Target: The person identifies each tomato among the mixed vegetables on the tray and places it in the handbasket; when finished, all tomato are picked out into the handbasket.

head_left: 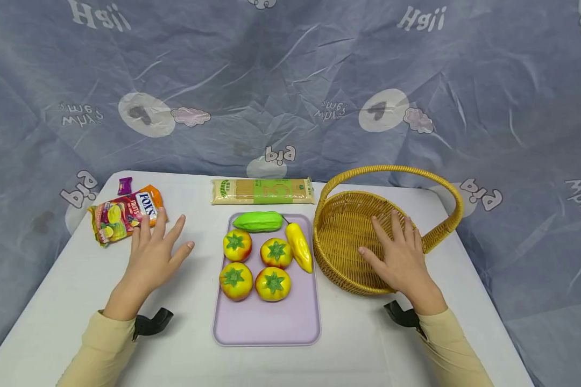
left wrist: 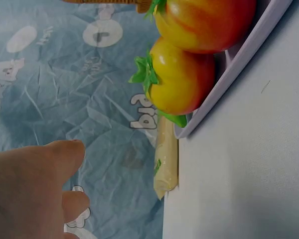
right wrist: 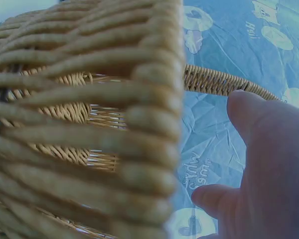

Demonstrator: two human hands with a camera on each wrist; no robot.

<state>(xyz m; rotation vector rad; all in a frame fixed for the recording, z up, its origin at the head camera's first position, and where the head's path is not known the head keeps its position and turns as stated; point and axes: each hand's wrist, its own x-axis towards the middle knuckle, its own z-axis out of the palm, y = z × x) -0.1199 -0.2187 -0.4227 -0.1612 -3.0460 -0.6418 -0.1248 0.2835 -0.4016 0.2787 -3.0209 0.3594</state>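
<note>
My left hand (head_left: 151, 260) is held over the left of the table with its fingers spread, holding nothing. Its fingertips overlap the lower edge of an orange FOX'S candy bag (head_left: 126, 214) in the head view. My right hand (head_left: 403, 262), fingers also spread, hovers over the near right side of a wicker basket (head_left: 330, 266). In the right wrist view, the thumb and a finger show beyond the woven rim (right wrist: 154, 114), gripping nothing. The basket's tall arched handle (head_left: 392, 169) rises behind the hand, and its visible inside holds nothing.
Between the hands lies a lilac tray (head_left: 266, 330) bearing several yellow-red tomatoes (head_left: 273, 284), a green ridged vegetable (head_left: 258, 221) and a yellow pepper (head_left: 298, 247). A noodle packet (head_left: 263, 192) lies behind it. A small purple wrapped candy (head_left: 125, 186) sits at the back left.
</note>
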